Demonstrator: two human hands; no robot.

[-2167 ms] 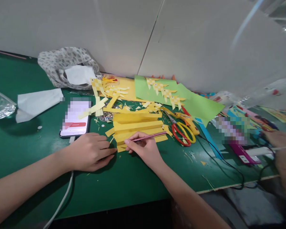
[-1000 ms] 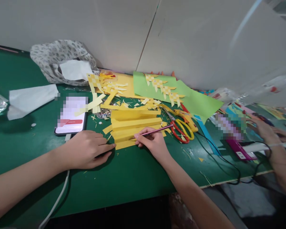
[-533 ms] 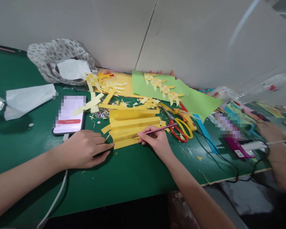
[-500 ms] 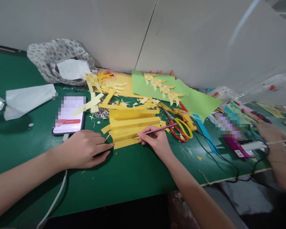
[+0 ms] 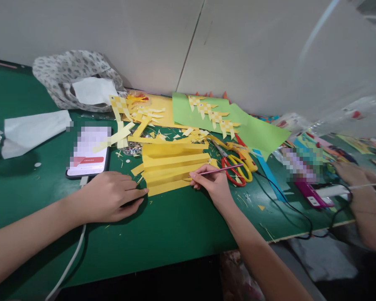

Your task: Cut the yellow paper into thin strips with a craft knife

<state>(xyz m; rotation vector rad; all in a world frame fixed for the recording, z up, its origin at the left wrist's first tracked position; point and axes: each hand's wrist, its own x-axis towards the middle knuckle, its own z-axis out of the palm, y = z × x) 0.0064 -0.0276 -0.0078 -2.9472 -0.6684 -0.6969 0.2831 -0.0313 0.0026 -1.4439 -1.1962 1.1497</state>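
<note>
One green worktop [image 5: 175, 234] carries a creased yellow sheet [image 5: 169, 170] mid-frame. The left hand [image 5: 117, 196], fingers loosely bent, touches its lower-left corner, probably to steady it; the right hand [image 5: 212, 183] pinches a pink pencil [image 5: 228, 168] low between its fingers, likely for control.

Paper sheet [image 5: 167, 166] lies on desk [image 5: 163, 238] between left hand [image 5: 119, 194] and right hand [image 5: 211, 184], pencil [image 5: 227, 168] in right hand. Phone [image 5: 89, 152] just beyond left hand, scissors [image 5: 227, 158] beyond right hand.

The head view looks forward and down from close above the green table [image 5: 138, 246], facing the wall [image 5: 144, 46].
</note>
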